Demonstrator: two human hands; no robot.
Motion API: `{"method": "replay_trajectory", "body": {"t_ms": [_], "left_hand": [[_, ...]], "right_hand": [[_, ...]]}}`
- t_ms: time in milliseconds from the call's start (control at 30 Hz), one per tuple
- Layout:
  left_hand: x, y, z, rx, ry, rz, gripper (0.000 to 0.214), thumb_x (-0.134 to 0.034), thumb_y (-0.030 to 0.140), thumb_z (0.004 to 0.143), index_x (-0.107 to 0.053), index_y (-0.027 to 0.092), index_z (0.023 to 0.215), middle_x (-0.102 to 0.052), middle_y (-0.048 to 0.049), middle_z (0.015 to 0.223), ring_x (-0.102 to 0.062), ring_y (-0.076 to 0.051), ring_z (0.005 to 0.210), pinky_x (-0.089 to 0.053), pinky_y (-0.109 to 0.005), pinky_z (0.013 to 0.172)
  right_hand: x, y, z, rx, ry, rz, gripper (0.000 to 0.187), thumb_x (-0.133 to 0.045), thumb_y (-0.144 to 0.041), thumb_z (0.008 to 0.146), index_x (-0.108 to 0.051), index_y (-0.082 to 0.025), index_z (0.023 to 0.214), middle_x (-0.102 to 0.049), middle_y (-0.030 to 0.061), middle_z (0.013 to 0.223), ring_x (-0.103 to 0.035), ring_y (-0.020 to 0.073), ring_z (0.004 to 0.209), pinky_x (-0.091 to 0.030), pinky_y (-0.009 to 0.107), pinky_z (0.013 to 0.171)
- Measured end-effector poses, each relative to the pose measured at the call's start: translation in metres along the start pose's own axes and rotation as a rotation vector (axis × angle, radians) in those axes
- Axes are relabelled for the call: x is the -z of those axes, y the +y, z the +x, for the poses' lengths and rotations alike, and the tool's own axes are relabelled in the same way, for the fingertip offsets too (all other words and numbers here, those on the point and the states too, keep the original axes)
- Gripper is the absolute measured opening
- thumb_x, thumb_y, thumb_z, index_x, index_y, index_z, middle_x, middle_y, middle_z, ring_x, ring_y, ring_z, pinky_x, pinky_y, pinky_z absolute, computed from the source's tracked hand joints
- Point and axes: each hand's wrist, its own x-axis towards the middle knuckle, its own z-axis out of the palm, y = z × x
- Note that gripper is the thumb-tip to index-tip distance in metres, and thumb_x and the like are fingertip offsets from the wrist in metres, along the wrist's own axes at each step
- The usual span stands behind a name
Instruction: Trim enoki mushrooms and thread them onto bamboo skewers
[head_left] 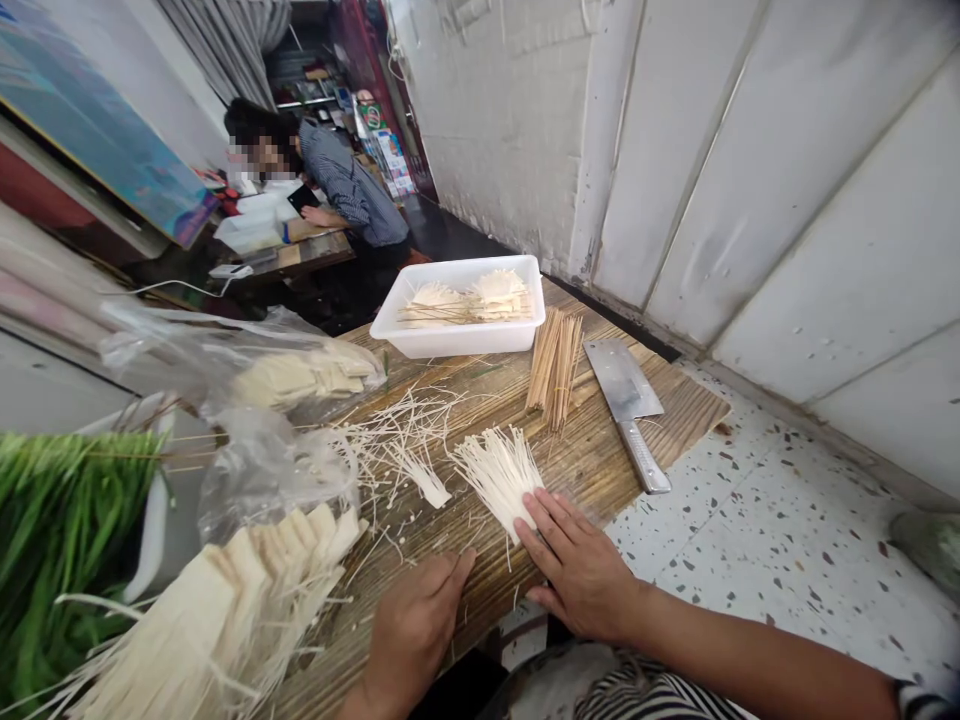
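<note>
My right hand lies flat with fingers stretched out on the near end of a fanned bundle of enoki mushrooms on the wooden board. My left hand rests on the board beside it, fingers extended toward the bundle and holding nothing. A smaller clump of enoki lies just left, with loose strands scattered around. A stack of pale tofu-skin sheets sits at the near left.
A cleaver lies on the board's right side beside a bundle of bamboo skewers. A white tray holds skewered enoki rolls. Plastic bags, green chives at left. Another person sits at a far table.
</note>
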Motion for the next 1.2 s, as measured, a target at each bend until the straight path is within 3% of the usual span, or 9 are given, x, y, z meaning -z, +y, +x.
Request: {"method": "replay_trajectory", "body": {"t_ms": [500,600,700,833,900,967,1100,1200], "left_hand": [[-0.008,0.0,0.005,-0.001,-0.031,0.032,0.029,-0.041,0.018,0.091,-0.058,0.02,0.115,-0.067,-0.0027,0.073,-0.062,-0.015,0.062,-0.051,-0.024,0.06],[-0.007,0.0,0.006,0.02,0.019,-0.003,0.028,-0.044,0.016,0.09,-0.06,0.02,0.112,-0.069,-0.0043,0.075,-0.065,-0.015,0.067,-0.054,-0.024,0.064],[-0.004,0.0,0.01,0.029,0.066,-0.016,0.027,-0.043,0.014,0.09,-0.062,0.019,0.109,-0.069,-0.0055,0.076,-0.066,-0.015,0.067,-0.055,-0.024,0.066],[0.002,-0.006,0.021,0.003,0.152,-0.032,0.028,-0.044,0.014,0.089,-0.063,0.019,0.109,-0.071,-0.0066,0.081,-0.068,-0.015,0.071,-0.056,-0.023,0.067],[0.008,-0.012,0.028,0.003,0.183,-0.079,0.029,-0.045,0.013,0.088,-0.063,0.019,0.11,-0.071,-0.0072,0.086,-0.069,-0.015,0.075,-0.056,-0.022,0.07],[0.018,-0.019,0.04,0.03,0.205,-0.134,0.028,-0.047,0.013,0.088,-0.063,0.02,0.109,-0.072,-0.0067,0.088,-0.069,-0.015,0.077,-0.056,-0.021,0.07],[0.054,-0.034,0.081,0.095,0.25,-0.179,0.019,-0.053,0.02,0.086,-0.069,0.022,0.096,-0.073,-0.0039,0.082,-0.069,-0.015,0.073,-0.056,-0.023,0.066],[0.086,-0.053,0.123,0.182,0.221,-0.157,0.02,-0.054,0.03,0.086,-0.073,0.024,0.089,-0.075,-0.0028,0.083,-0.069,-0.018,0.074,-0.057,-0.028,0.067]], "right_hand": [[0.005,0.0,0.0,0.007,0.033,0.045,0.061,-0.046,-0.043,0.09,-0.039,-0.005,0.137,-0.032,0.0227,0.146,-0.016,0.0338,0.139,-0.031,0.05,0.108],[0.013,0.007,0.003,-0.036,0.071,0.031,0.053,-0.046,-0.035,0.091,-0.041,-0.005,0.135,-0.039,0.0187,0.143,-0.025,0.0278,0.137,-0.034,0.045,0.107],[0.016,0.02,0.011,-0.076,0.191,-0.1,0.038,-0.047,-0.021,0.091,-0.051,-0.007,0.125,-0.052,0.016,0.132,-0.039,0.0267,0.128,-0.037,0.044,0.104],[0.019,0.037,0.029,-0.011,0.264,-0.301,0.022,-0.051,-0.008,0.084,-0.061,-0.006,0.103,-0.067,0.0138,0.094,-0.06,0.0245,0.089,-0.044,0.043,0.087],[0.03,0.043,0.042,0.026,0.225,-0.368,0.017,-0.05,-0.003,0.08,-0.063,-0.008,0.091,-0.065,0.0093,0.075,-0.058,0.0204,0.067,-0.046,0.04,0.074],[0.052,0.047,0.06,0.049,0.144,-0.401,0.015,-0.051,-0.002,0.078,-0.062,-0.01,0.083,-0.062,0.0069,0.067,-0.054,0.0183,0.057,-0.043,0.036,0.062],[0.112,0.06,0.107,0.049,-0.138,-0.363,0.012,-0.054,-0.004,0.076,-0.064,-0.013,0.078,-0.066,0.0042,0.068,-0.056,0.0161,0.058,-0.036,0.031,0.059],[0.153,0.077,0.146,0.031,-0.134,-0.358,0.02,-0.049,-0.01,0.085,-0.066,-0.015,0.075,-0.069,0.0046,0.073,-0.058,0.0145,0.061,-0.031,0.027,0.055]]}}
